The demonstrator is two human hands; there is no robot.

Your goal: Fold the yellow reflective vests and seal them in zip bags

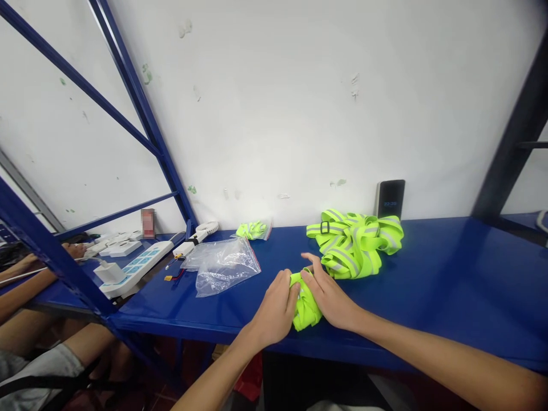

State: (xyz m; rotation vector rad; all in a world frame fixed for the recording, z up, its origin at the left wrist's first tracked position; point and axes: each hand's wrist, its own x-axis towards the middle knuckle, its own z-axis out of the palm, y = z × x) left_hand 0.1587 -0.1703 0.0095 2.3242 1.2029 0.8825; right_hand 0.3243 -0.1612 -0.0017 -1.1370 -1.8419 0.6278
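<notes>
A folded bundle of neon yellow reflective strap [306,308] is held between my two hands at the table's front edge. My left hand [276,308] is closed around its left side, with the thumb pressed along the near face. On the right side, my right hand [331,295] presses its thumb into the bundle's top, one finger sticking out beyond it. Just past my right hand lies a loose, tangled heap of neon yellow straps with grey reflective stripes [357,242]; a black buckle [325,227] shows at its left.
Clear plastic bags [226,265] lie left of my hands. Behind them is a bagged yellow strap bundle [252,230]. A phone [390,197] leans on the wall. A white handheld fan [197,238], a power strip [137,268] and a blue frame post [143,108] stand left, near another person's arms [38,279].
</notes>
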